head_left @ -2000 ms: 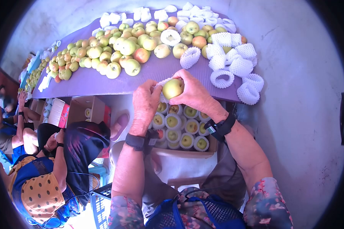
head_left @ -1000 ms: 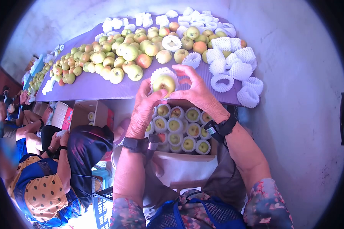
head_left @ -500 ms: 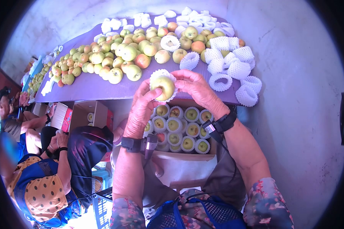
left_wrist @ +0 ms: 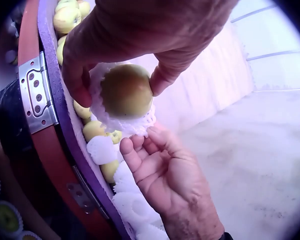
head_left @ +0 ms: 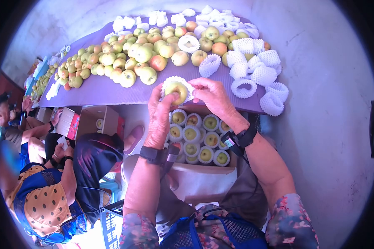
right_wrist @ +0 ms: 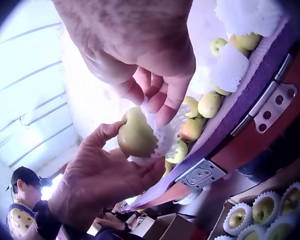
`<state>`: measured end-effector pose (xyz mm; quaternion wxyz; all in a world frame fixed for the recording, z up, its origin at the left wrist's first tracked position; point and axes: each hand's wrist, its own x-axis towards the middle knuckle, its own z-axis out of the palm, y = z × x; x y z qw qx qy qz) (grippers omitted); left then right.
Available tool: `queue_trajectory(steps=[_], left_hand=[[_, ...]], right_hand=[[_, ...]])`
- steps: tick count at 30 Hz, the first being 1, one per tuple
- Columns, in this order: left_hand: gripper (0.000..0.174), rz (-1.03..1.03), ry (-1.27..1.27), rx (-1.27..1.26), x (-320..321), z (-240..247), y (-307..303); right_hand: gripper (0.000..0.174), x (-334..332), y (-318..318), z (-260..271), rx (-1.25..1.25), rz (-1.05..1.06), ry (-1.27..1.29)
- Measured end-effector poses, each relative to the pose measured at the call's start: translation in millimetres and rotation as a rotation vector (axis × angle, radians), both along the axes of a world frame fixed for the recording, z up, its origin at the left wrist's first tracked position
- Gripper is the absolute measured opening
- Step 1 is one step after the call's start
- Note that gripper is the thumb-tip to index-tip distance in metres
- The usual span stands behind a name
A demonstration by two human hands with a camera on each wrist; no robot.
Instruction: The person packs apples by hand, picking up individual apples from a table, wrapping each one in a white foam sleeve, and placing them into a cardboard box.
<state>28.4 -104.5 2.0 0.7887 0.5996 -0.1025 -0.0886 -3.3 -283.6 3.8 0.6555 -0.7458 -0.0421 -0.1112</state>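
A yellow-green apple (head_left: 176, 92) sits partly inside a white foam net sleeve (right_wrist: 166, 131), its near side bare. My left hand (head_left: 158, 112) holds both, thumb on the bare apple and fingers behind the sleeve. In the left wrist view the apple (left_wrist: 127, 91) shows between that thumb and fingers. My right hand (head_left: 215, 98) pinches the sleeve's edge between thumb and fingertips, as the right wrist view also shows. Both hands are over the near edge of the purple-covered table (head_left: 112, 92), above a cardboard box (head_left: 203, 168) of sleeved apples (head_left: 191, 133).
A heap of loose apples (head_left: 143, 54) covers the table's middle, with foam sleeves (head_left: 264, 75) piled at its right. A pale wall (head_left: 320, 103) stands on the right. Another person (head_left: 45, 199) sits at left near open cartons (head_left: 93, 118). A dark basket (head_left: 111, 220) stands below.
The apple, earlier gripped by the right hand, now rests in the left hand within the sleeve. The right hand has moved from the apple to the sleeve's edge.
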Motion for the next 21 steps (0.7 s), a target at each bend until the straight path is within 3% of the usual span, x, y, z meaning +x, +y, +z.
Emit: queue_trajectory(steps=[5, 8, 11, 14, 17, 20, 21], left_hand=[[0.059, 0.006, 0.023, -0.040, 0, 1, -4], [0.054, -0.028, 0.001, 0.068, -1, -1, -6], [0.047, -0.057, 0.003, 0.053, -2, 1, -6], [0.043, -0.109, 0.022, -0.037, 2, 0, 0], [0.035, -0.020, -0.007, 0.013, 1, -3, -4], [0.029, 0.082, -0.133, 0.215, 4, -6, -4], [0.026, 0.158, -0.282, 0.346, 5, -9, -3]], right_hand=[[0.046, -1, 7, -10, -0.113, -0.008, -0.132], [0.060, -2, 11, -14, -0.029, 0.037, -0.116], [0.062, -2, 13, -10, 0.314, 0.115, -0.008], [0.061, -6, 12, 4, 0.445, 0.125, 0.082], [0.062, -3, 13, -2, 0.424, 0.104, 0.097], [0.062, -1, 12, -3, 0.443, 0.112, 0.154], [0.062, 0, 13, -4, 0.487, 0.118, 0.168]])
